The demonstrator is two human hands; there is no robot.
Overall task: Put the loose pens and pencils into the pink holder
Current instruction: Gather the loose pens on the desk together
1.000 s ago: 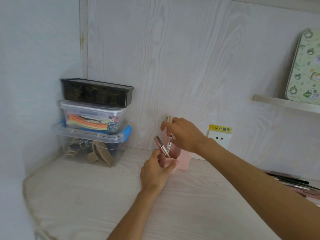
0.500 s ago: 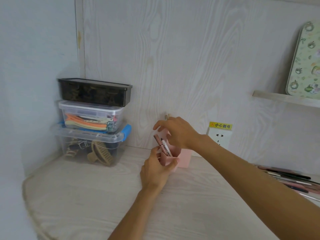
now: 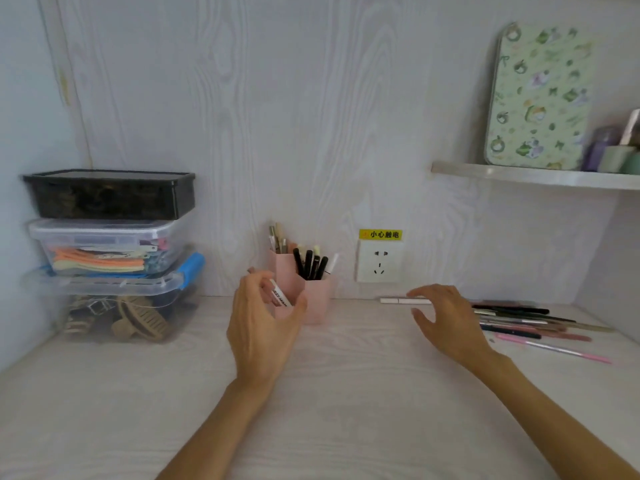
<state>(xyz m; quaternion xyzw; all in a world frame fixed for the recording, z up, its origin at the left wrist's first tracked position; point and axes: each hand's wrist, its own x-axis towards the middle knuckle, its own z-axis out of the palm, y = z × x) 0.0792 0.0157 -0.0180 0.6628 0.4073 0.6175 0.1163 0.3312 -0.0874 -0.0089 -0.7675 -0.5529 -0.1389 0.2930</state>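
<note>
The pink holder (image 3: 317,299) stands at the back edge of the desk (image 3: 329,393), against the wood-grain wall, just left of the socket (image 3: 379,260). It has stepped compartments: the tall rear one holds a few brushes or pencils, the right one holds black pens (image 3: 310,264) and a white one, all standing upright or slightly tilted. The low front compartment holds a white pen (image 3: 280,296) with black lettering, leaning left.

The left hand (image 3: 263,323) hovers in front of that low compartment, fingers loosely curved in an open C around the white pen; whether they touch it or the holder cannot be told. The right hand (image 3: 446,323) hangs above the desk to the right of the holder, fingers spread and relaxed, gripping nothing.

A white stick (image 3: 403,301) lies along the back edge under the socket, by the right fingertips. Loose pens (image 3: 526,323) lie fanned out near the desk's back right corner, just beyond that hand. Stacked boxes (image 3: 110,251) fill the back left corner.
</note>
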